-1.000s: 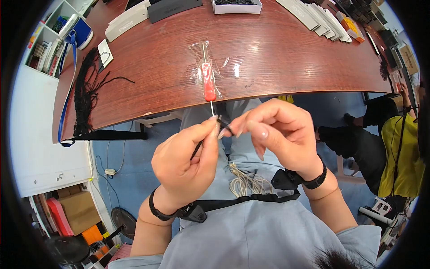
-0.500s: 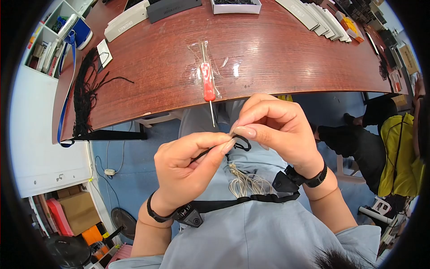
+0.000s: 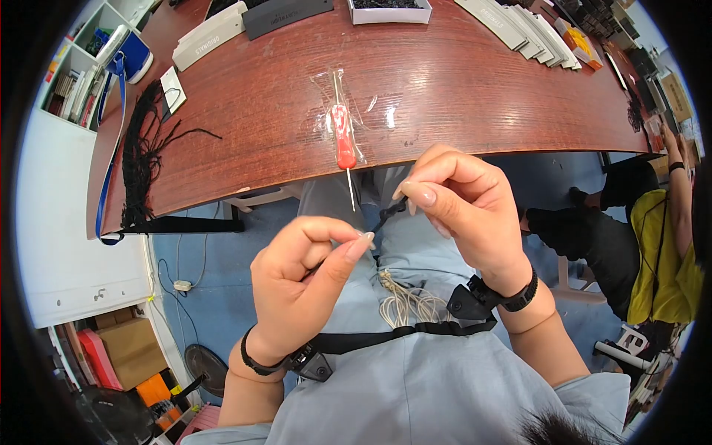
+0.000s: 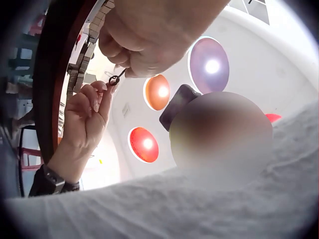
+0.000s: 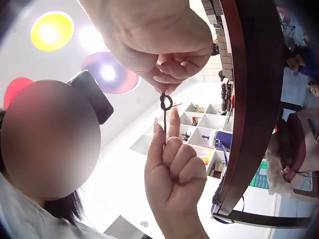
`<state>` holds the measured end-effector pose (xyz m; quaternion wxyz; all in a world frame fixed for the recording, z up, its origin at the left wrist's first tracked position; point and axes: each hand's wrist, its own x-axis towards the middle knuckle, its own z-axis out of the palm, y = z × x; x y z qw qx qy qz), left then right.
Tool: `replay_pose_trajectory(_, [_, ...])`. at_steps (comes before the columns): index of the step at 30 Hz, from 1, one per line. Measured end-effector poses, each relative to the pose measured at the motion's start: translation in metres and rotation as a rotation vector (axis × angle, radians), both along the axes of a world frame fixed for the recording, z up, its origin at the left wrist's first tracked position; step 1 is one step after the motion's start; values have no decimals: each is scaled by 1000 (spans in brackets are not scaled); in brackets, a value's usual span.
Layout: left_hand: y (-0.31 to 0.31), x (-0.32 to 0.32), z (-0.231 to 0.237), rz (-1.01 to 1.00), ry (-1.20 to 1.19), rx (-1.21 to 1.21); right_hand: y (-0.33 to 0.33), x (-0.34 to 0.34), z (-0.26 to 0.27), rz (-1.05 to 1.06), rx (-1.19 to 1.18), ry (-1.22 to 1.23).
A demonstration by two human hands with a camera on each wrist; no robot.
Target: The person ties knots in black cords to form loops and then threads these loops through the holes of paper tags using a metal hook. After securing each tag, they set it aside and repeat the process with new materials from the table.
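A thin black cord (image 3: 389, 214) runs between the two hands, over the lap and just in front of the table edge. My left hand (image 3: 302, 271) pinches its lower length between thumb and index finger. The fingertips of my right hand (image 3: 475, 219) pinch the upper end. In the right wrist view a small loop crosses itself in the cord (image 5: 165, 121), right under the right fingertips. Beyond the hands lies a red-handled tool (image 3: 344, 139) in clear plastic wrap, its thin metal shaft sticking out past the table edge.
A bundle of black cords (image 3: 139, 163) lies at the left of the brown table (image 3: 259, 111). Grey cards (image 3: 504, 26) and a white box (image 3: 391, 13) of black pieces stand at the back. Pale cords (image 3: 400, 300) rest on the lap. Another person (image 3: 660, 252) sits at right.
The left fingertips have left the metal shaft's tip. Both hands came together at the cord loop, then drew apart, the right hand up and away, with the cord stretched between them.
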<state>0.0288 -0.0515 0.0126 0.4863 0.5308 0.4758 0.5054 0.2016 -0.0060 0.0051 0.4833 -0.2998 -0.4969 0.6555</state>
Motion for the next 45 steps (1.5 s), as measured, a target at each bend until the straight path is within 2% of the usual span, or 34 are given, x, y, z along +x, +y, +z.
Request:
replay_pose_trajectory(2, [0,-3,1,-83,94,30,-1,-1,0,-8,-3,14])
replay_pose_trajectory(6, [-2,-4,1,-141,31,-48,-2,-8,-2,-90,39,11])
replay_pose_trajectory(12, [-1,-6,2,-286,-203,-197,-2,-1,1,15,7,45])
replay_pose_trajectory(14, [-1,-7,3,-329,-371,-295,-2,-3,8,0,-40,63])
replay_pose_trajectory(17, [1,-4,5,-307,-431,-343,-4,-7,7,-78,-50,85])
replay_pose_trajectory(20, [1,-3,6,-285,-380,-351,-6,-4,-2,-157,56,14])
replay_pose_trajectory(22, [1,-2,4,-285,-340,-329,-11,-2,-3,-53,70,-139])
replay_pose_trajectory(24, [0,-2,1,-289,-300,-308,-11,-4,-8,-49,60,-147])
replay_pose_trajectory(26, [-1,-2,-2,-304,-223,-230,-11,-7,-12,-59,-18,-7])
replay_pose_trajectory(28, [-2,-1,0,-314,-215,-231,-11,-5,-8,-37,-49,-12])
replay_pose_trajectory(30, [-2,-1,2,-322,-206,-233,-9,-3,-9,68,-100,104])
replay_pose_trajectory(36, [0,-5,1,-454,-144,-224,-7,1,-9,157,-237,193])
replay_pose_trajectory(39, [1,-3,7,-496,-193,-276,-6,1,-10,171,-208,223])
replay_pose_trajectory(42, [1,-1,11,-480,-141,-299,-6,3,-10,198,-233,281])
replay_pose_trajectory(45, [1,-5,7,-573,-202,-286,-7,3,-9,197,-225,265])
